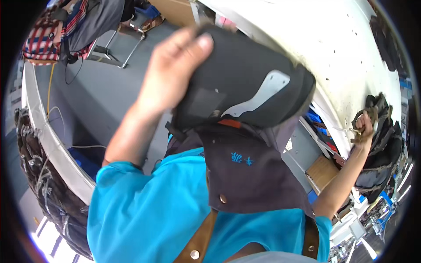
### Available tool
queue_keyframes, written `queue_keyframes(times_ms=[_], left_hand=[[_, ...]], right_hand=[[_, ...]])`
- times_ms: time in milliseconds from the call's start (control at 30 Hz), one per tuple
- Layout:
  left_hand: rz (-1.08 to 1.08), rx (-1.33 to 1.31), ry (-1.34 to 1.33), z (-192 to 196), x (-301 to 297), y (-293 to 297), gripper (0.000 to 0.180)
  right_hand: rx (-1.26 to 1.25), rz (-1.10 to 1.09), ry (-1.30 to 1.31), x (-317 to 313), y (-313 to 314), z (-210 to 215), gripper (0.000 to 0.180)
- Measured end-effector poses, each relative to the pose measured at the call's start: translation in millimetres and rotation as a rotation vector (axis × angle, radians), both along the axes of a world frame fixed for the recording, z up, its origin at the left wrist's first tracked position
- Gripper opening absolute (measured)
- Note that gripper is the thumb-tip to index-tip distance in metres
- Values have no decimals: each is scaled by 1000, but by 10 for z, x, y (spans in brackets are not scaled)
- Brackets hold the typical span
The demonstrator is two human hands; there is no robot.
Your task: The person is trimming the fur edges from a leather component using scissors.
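Left hand (177,59): clamped on upper left corner of black padded piece (239,65), thumb over edge.
Black padded piece: raised before dark apron (258,184), hiding part of white table (342,48).
Right hand (365,125): at dark cloth pile (379,162), fingers curled; grip cannot be told.
Left surroundings: checked bag (41,44); dark bundles (48,188) beside pale ledge (57,149).

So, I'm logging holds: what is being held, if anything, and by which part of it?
The left grip holds the black padded piece by its upper-left corner. The right grip is at the dark pile; whether it holds any is unclear.
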State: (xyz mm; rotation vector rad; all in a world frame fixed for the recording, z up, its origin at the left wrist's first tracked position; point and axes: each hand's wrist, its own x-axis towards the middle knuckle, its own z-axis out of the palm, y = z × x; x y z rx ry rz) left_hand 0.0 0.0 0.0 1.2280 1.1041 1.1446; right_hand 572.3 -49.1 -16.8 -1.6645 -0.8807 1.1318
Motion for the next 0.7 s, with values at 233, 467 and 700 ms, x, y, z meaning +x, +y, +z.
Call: queue_keyframes(times_ms=[233, 467, 700], left_hand=[[299, -372, -364, 586, 218, -17, 26], [88, -374, -1116, 585, 646, -93, 20], [-8, -242, -1164, 364, 445, -273, 25]], right_hand=[[268, 377, 381, -2446, -262, 91, 58], [634, 404, 174, -3514, -688, -153, 66], [571, -216, 63, -3380, -540, 46, 31]])
